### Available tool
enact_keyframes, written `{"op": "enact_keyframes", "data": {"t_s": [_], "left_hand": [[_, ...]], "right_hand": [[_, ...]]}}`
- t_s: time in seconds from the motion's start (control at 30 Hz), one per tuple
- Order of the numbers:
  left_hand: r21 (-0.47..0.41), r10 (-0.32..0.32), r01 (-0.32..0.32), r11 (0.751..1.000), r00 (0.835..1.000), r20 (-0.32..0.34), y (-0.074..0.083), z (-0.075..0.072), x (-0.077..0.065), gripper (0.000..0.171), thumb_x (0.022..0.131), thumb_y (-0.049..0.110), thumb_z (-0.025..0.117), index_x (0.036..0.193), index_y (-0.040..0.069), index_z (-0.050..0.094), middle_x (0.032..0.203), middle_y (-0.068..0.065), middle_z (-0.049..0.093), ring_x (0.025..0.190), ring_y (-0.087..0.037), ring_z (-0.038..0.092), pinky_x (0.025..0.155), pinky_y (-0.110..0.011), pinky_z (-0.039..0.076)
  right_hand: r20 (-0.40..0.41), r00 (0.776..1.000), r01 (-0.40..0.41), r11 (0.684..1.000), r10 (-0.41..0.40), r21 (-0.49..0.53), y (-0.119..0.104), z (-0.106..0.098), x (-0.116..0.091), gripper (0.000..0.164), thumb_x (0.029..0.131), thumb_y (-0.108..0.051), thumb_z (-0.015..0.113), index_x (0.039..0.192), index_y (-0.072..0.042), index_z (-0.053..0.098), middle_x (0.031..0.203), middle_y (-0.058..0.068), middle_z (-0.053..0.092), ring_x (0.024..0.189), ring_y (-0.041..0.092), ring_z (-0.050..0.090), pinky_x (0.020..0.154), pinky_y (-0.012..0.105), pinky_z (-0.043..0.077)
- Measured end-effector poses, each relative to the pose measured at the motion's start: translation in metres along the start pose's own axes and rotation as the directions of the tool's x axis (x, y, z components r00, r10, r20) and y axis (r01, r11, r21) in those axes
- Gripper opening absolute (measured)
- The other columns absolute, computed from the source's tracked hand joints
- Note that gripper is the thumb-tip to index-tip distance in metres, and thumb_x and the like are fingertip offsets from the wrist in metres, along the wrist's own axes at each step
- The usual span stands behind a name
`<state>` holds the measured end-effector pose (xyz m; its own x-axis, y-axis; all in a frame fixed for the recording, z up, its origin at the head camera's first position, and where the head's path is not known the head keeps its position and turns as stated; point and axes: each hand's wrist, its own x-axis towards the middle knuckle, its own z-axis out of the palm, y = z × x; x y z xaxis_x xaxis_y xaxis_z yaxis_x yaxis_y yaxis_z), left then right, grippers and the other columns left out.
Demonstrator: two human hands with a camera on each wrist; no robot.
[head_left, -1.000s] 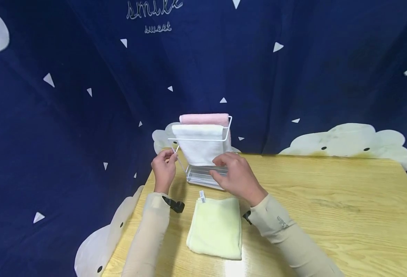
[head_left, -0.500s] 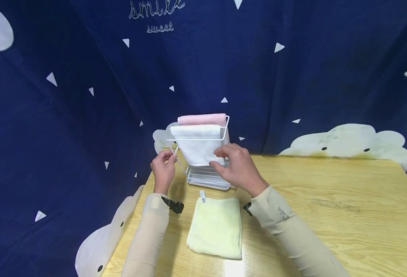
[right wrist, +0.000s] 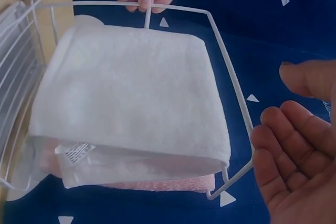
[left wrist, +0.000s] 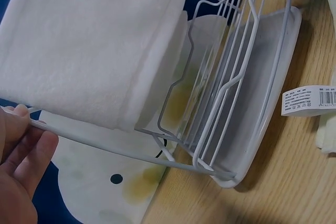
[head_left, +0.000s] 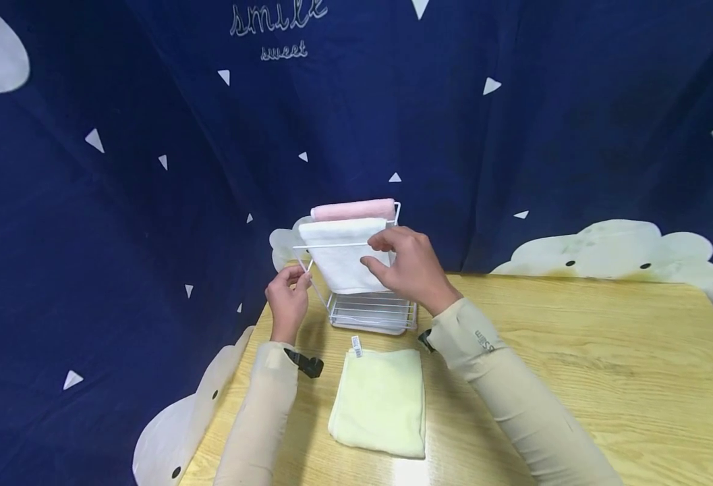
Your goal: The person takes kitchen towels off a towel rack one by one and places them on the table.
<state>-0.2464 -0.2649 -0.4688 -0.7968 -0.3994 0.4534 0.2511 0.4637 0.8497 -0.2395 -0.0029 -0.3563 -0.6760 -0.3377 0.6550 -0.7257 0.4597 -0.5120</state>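
Note:
A white wire rack (head_left: 368,329) with a tray base stands on the table, a white towel (head_left: 340,266) draped over its middle bar. Behind that hangs a pink towel (head_left: 356,210). My left hand (head_left: 288,304) pinches the rack's left side wire between thumb and fingers, as the left wrist view also shows. At the rack's front right, my right hand (head_left: 415,266) has its thumb and fingers apart, overlapping the towel's right edge in the head view. The right wrist view shows its fingers (right wrist: 283,140) loosely bent right at the outer bar (right wrist: 232,77), the palm holding nothing.
A folded pale yellow towel (head_left: 380,405) with a white label (head_left: 357,347) lies on the wooden table (head_left: 575,378) in front of the rack. A dark blue curtain (head_left: 356,108) with clouds and triangles hangs close behind the rack and along the left side.
My right hand has risen from the white towel's lower edge to the height of the front bar, uncovering more of the rack's base. My left hand keeps its pinch on the side wire.

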Motion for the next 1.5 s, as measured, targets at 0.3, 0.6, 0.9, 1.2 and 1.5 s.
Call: {"op": "enact_keyframes", "data": {"t_s": [0.3,0.6,0.9,1.2,1.5], "left_hand": [[-0.012,0.020,-0.020,1.000,1.000,-0.004,0.004,-0.002,0.000,0.009,0.087,-0.006,0.074,0.095,-0.005,0.072,0.086,-0.016,0.072,0.081,-0.029,0.073,0.067,-0.023,0.056],[-0.006,-0.005,0.005,1.000,1.000,-0.006,0.004,-0.003,-0.005,0.005,0.089,-0.004,0.072,0.094,-0.005,0.071,0.086,-0.015,0.071,0.082,-0.028,0.072,0.067,-0.023,0.056],[0.006,0.000,0.000,1.000,1.000,-0.008,0.003,-0.006,-0.008,0.005,0.088,-0.003,0.074,0.093,-0.003,0.071,0.086,-0.014,0.072,0.081,-0.027,0.072,0.065,-0.020,0.055],[0.000,0.027,-0.027,1.000,1.000,-0.011,0.003,-0.006,-0.009,0.006,0.087,-0.005,0.074,0.093,-0.005,0.071,0.085,-0.014,0.072,0.081,-0.027,0.072,0.067,-0.024,0.057],[-0.033,0.037,-0.037,0.999,0.999,-0.013,0.004,-0.005,-0.009,0.008,0.087,-0.008,0.072,0.094,-0.007,0.071,0.086,-0.016,0.071,0.080,-0.030,0.072,0.069,-0.028,0.059]], "right_hand": [[-0.008,1.000,0.014,1.000,-0.013,0.014,-0.009,0.000,0.009,0.025,0.083,-0.019,0.082,0.099,-0.002,0.075,0.094,0.005,0.072,0.088,0.019,0.067,0.080,0.033,0.053],[0.037,0.999,0.034,0.999,-0.033,-0.032,-0.014,0.005,0.034,0.022,0.083,-0.018,0.081,0.099,-0.004,0.075,0.094,0.007,0.073,0.086,0.020,0.067,0.080,0.035,0.052],[0.126,0.992,0.030,0.998,-0.023,-0.056,-0.015,0.010,0.054,0.023,0.085,-0.019,0.079,0.101,-0.002,0.074,0.095,0.009,0.072,0.089,0.022,0.066,0.083,0.037,0.051],[0.234,0.971,-0.026,0.994,0.051,-0.106,-0.011,0.015,0.068,0.029,0.086,-0.019,0.080,0.109,-0.001,0.074,0.101,0.010,0.072,0.093,0.023,0.066,0.085,0.035,0.052],[0.270,0.959,-0.048,0.988,0.086,-0.144,-0.009,0.021,0.076,0.031,0.086,-0.019,0.079,0.111,-0.001,0.073,0.104,0.011,0.072,0.098,0.024,0.066,0.090,0.036,0.051]]}}
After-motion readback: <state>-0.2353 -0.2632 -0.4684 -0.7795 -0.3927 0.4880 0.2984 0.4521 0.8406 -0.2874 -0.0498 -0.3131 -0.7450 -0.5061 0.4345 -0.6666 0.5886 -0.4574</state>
